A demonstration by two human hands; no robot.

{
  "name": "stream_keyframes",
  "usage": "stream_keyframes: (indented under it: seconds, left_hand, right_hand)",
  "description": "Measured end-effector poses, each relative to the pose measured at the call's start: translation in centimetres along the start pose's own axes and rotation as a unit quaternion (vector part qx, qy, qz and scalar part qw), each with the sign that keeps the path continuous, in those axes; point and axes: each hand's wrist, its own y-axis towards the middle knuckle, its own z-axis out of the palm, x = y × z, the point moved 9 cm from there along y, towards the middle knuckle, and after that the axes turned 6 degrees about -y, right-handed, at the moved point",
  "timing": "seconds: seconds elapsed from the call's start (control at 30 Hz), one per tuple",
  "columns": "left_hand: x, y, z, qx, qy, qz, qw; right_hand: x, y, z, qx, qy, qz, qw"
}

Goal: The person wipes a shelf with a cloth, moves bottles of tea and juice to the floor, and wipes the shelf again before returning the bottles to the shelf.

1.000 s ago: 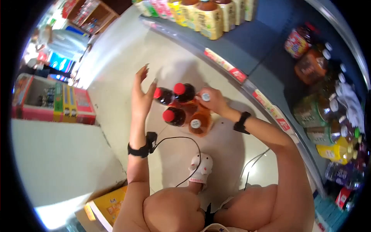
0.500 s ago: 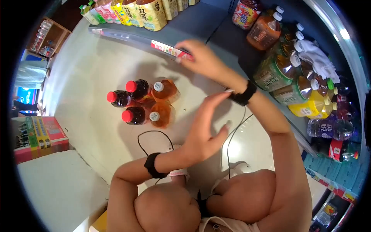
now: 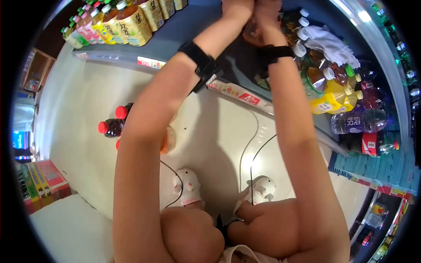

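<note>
Both my arms stretch up to the shelf, with black bands on the wrists. My left hand is at the top edge of the view, its fingers cut off or smeared. Right beside it, my right hand overlaps a large brownish bottle at the back of the shelf; whether it grips the bottle is hidden. On the floor, partly behind my left forearm, stand dark bottles with red caps and an orange drink bottle.
Yellowish cartons-like bottles line the shelf at the left. A white cloth lies over bottles at the right, near yellow bottles and a clear bottle lying down. A cable crosses the floor by my shoes.
Both hands have moved up and away from me to the back of the shelf. My left hand has risen from above the floor. The view has shifted to the right.
</note>
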Motion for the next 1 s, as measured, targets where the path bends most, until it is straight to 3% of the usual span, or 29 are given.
stream_keyframes:
  seconds: [0.03, 0.07, 0.1, 0.17, 0.2, 0.3, 0.33, 0.43, 0.47, 0.57, 0.6, 0.7, 0.73, 0.77, 0.83, 0.93, 0.97, 1.0]
  left_hand:
    - [1.4, 1.7, 0.3, -0.007, 0.054, -0.030, 0.998]
    - [1.6, 2.7, 0.9, 0.009, 0.121, 0.007, 0.993]
    - [2.0, 3.3, 1.4, 0.022, 0.189, 0.042, 0.981]
    - [3.7, 4.2, 1.6, 0.037, 0.241, 0.013, 0.970]
    - [4.3, 4.8, 1.6, 0.043, 0.270, 0.002, 0.962]
    - [9.1, 7.7, 3.0, 0.147, 0.201, -0.023, 0.968]
    - [6.0, 6.5, 3.3, 0.193, 0.248, 0.043, 0.948]
    - [5.7, 7.2, 4.6, 0.258, 0.163, 0.094, 0.948]
    - [9.4, 9.7, 5.6, 0.207, 0.074, 0.140, 0.966]
    - [9.9, 10.3, 7.9, 0.299, 0.091, 0.112, 0.943]
    - [9.6, 10.6, 8.2, 0.285, 0.045, 0.168, 0.943]
    - [8.4, 10.6, 7.8, 0.250, 0.121, 0.197, 0.940]
    - [8.1, 10.3, 7.1, 0.153, 0.233, 0.173, 0.944]
    - [8.4, 10.4, 6.7, 0.147, 0.164, 0.116, 0.969]
    - [8.4, 10.5, 6.6, 0.149, 0.139, 0.080, 0.976]
    - [7.3, 9.5, 4.7, 0.074, 0.179, 0.141, 0.971]
    - [4.6, 7.3, 3.6, 0.047, 0.152, 0.159, 0.974]
    - [4.2, 6.2, 2.3, -0.006, 0.130, 0.175, 0.976]
  right_hand:
    - [-2.5, 0.8, 2.0, -0.007, -0.004, 0.015, 1.000]
    - [-4.5, 1.5, 3.4, -0.094, -0.067, 0.008, 0.993]
    - [-3.7, 1.0, 3.1, -0.116, -0.124, -0.066, 0.983]
    - [-1.4, -1.2, 1.5, -0.159, -0.229, -0.209, 0.937]
    - [-2.9, -0.6, 1.7, -0.086, -0.196, -0.110, 0.971]
    - [-2.2, 0.4, 1.3, 0.034, -0.118, -0.032, 0.992]
    - [-2.9, 0.8, 1.5, -0.018, -0.153, -0.063, 0.986]
    - [-3.9, 0.4, 1.3, -0.139, -0.229, -0.112, 0.957]
    - [-5.0, 0.9, 2.0, -0.119, -0.220, -0.092, 0.964]
    - [-3.6, -0.2, 0.9, -0.087, -0.177, -0.007, 0.980]
    - [-3.5, -0.3, 1.3, -0.083, -0.164, -0.030, 0.982]
    - [-1.6, -2.1, 1.9, -0.065, -0.128, -0.155, 0.978]
    - [-1.2, -2.7, 2.2, -0.044, -0.101, -0.211, 0.971]
    - [-1.2, -3.1, 2.0, -0.054, -0.097, -0.214, 0.970]
    - [-0.6, -3.4, 1.7, -0.078, -0.084, -0.223, 0.968]
    - [-1.3, -3.0, 1.3, 0.030, -0.067, -0.099, 0.992]
    - [-0.9, -3.1, 1.0, 0.069, -0.049, -0.057, 0.995]
    - [-0.9, -3.1, 1.1, 0.064, -0.064, -0.084, 0.992]
